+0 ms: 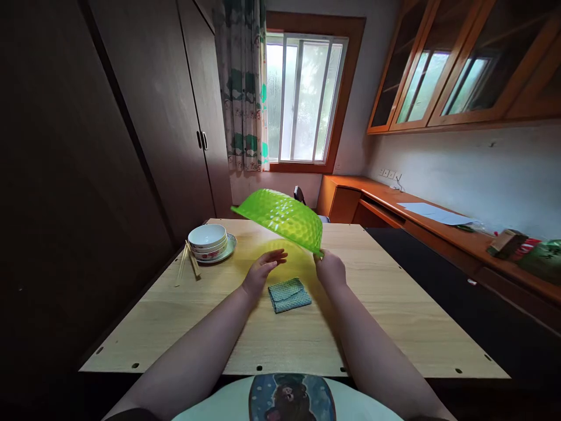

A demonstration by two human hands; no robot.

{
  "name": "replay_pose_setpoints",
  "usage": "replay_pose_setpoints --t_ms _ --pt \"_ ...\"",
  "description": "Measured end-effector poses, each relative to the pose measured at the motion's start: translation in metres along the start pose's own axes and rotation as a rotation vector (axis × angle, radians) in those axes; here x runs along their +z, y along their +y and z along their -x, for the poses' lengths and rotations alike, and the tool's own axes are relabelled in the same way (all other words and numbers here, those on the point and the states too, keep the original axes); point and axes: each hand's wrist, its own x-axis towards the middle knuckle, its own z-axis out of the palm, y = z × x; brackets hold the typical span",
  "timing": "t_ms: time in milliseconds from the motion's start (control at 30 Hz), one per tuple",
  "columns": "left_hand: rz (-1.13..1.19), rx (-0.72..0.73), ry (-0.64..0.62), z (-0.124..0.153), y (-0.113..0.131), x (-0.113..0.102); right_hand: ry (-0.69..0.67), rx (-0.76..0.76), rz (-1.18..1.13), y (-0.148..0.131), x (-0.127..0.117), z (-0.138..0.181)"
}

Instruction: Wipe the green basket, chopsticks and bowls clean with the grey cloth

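Observation:
A bright green, see-through plastic basin is held upside down and tilted above the table, its left side higher. My right hand grips its rim at the lower right corner. Under the raised left side is my left hand, fingers stretched out and apart from the basin, with nothing in it. A folded blue-green cloth lies flat on the table between my forearms, close below both hands. Yellow-green light through the basin tints the wood beneath it.
On the left of the wooden table stand stacked bowls on a plate, with chopsticks leaning there. A chair is behind the table. Along the right wall, a desk carries papers.

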Motion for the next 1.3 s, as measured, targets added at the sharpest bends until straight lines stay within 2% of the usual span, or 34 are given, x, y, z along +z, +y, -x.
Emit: replay_pose_setpoints --t_ms 133,200,333,433,533,600,700,867,1033,1133,1300 --pt "-0.288 -0.033 0.194 -0.006 -0.006 -0.006 -0.001 0.13 -0.131 0.01 0.001 -0.008" --pt "-0.403 -0.058 0.21 -0.008 -0.011 -0.009 0.008 0.166 -0.194 0.013 0.003 -0.011" --pt "-0.609 -0.114 0.067 -0.006 -0.02 -0.012 0.035 0.223 -0.277 0.017 0.009 -0.015" --pt "-0.816 -0.156 -0.144 0.001 -0.021 -0.006 0.071 0.221 -0.347 0.019 0.015 -0.018" --pt "-1.026 -0.134 -0.371 0.007 -0.018 0.003 0.109 0.267 -0.488 0.026 0.022 -0.024" --pt "-1.108 -0.121 -0.451 0.009 -0.016 0.007 0.12 0.341 -0.6 0.034 0.029 -0.031" --pt "-1.157 -0.15 -0.477 0.009 -0.015 0.008 0.157 0.468 -0.788 0.045 0.038 -0.042" --pt "-1.169 -0.187 -0.467 0.008 -0.016 0.003 0.321 0.625 -1.248 0.059 0.043 -0.054" --pt "-1.185 -0.185 -0.506 0.009 -0.018 0.003 0.469 0.722 -1.375 0.071 0.035 -0.064" --pt "-1.203 -0.181 -0.538 0.01 -0.018 0.003 0.54 0.665 -1.392 0.08 0.035 -0.069" --pt "-1.251 -0.163 -0.594 0.012 -0.018 0.001 0.574 0.494 -1.431 0.089 0.039 -0.076"
